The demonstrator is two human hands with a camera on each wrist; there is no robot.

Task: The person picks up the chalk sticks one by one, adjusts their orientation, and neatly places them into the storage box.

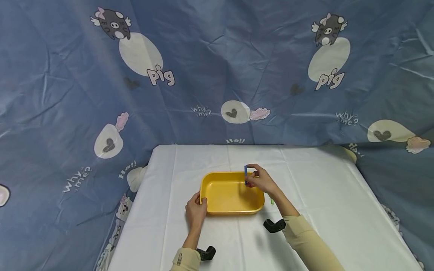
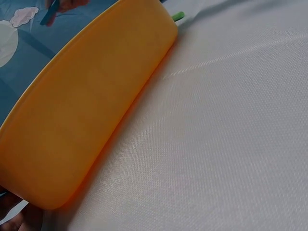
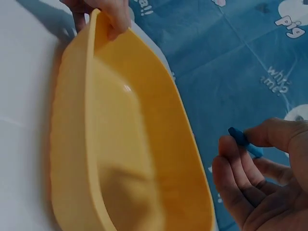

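Note:
A yellow rectangular plastic basin [image 1: 230,192] stands on the white-covered table. My left hand [image 1: 196,210] grips its left end, thumb over the rim and fingers on the outside; the right wrist view shows this left hand [image 3: 108,14] at the basin's far end. My right hand [image 1: 259,180] is raised over the basin's back right corner. Its thumb and fingers pinch a slim blue stick [image 1: 245,175], held upright in the head view. Seen from the right wrist, the blue stick [image 3: 244,142] is short and narrow. The basin's inside looks bare apart from the hand's shadow.
A small green stick [image 1: 272,201] lies on the table just right of the basin, partly covered by the right forearm. Black wrist-worn devices [image 1: 274,226] hang near both sleeves. Behind the white tablecloth [image 1: 325,188] rises a blue printed curtain [image 1: 210,67].

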